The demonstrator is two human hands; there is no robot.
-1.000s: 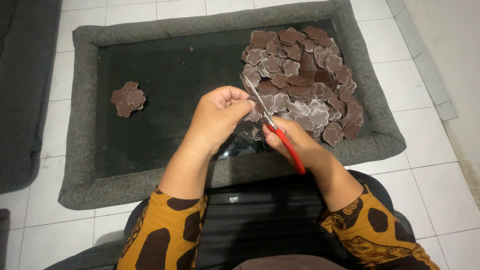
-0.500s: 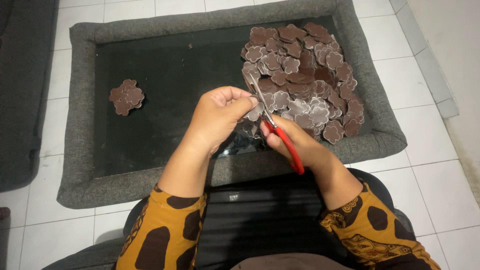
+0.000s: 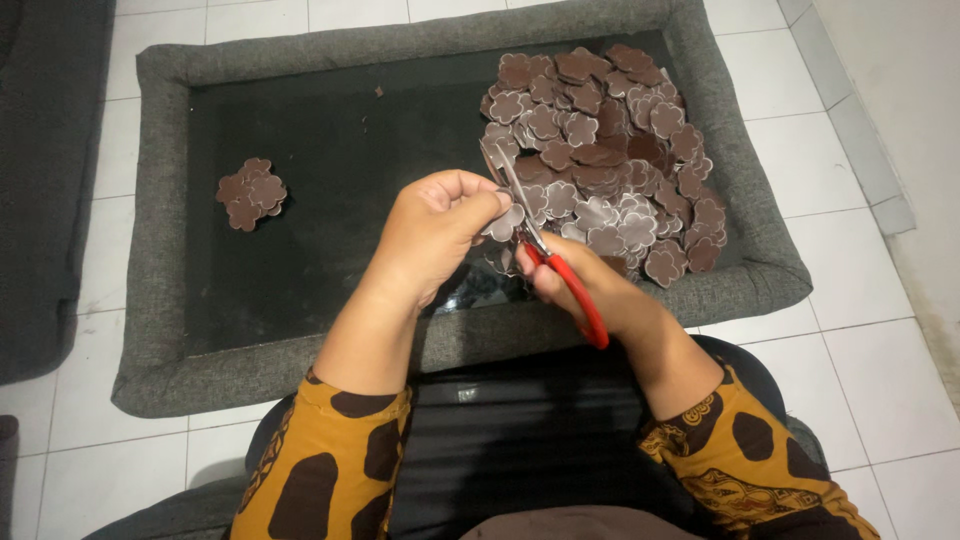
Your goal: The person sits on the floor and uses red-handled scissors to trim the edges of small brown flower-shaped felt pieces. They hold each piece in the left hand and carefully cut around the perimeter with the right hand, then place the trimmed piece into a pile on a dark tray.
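My left hand [image 3: 435,225] pinches a brown flower-shaped piece [image 3: 505,222] over the near part of a grey-rimmed tray [image 3: 160,300] with a black bottom. My right hand [image 3: 590,285] grips red-handled scissors [image 3: 565,280], and their blades reach up along the held piece. A big heap of the same brown flower-shaped pieces [image 3: 610,150] lies in the tray's right half, just beyond both hands. A small stack of a few such pieces [image 3: 250,193] sits alone at the tray's left.
The tray rests on a white tiled floor [image 3: 880,330]. A dark grey cushion edge [image 3: 40,180] runs along the left. A tiny brown scrap [image 3: 378,91] lies near the tray's far side. My lap in black cloth [image 3: 520,440] is below the hands.
The hands have barely shifted. The scissors and the held piece stay together at the same spot, with only slight motion of the blades.
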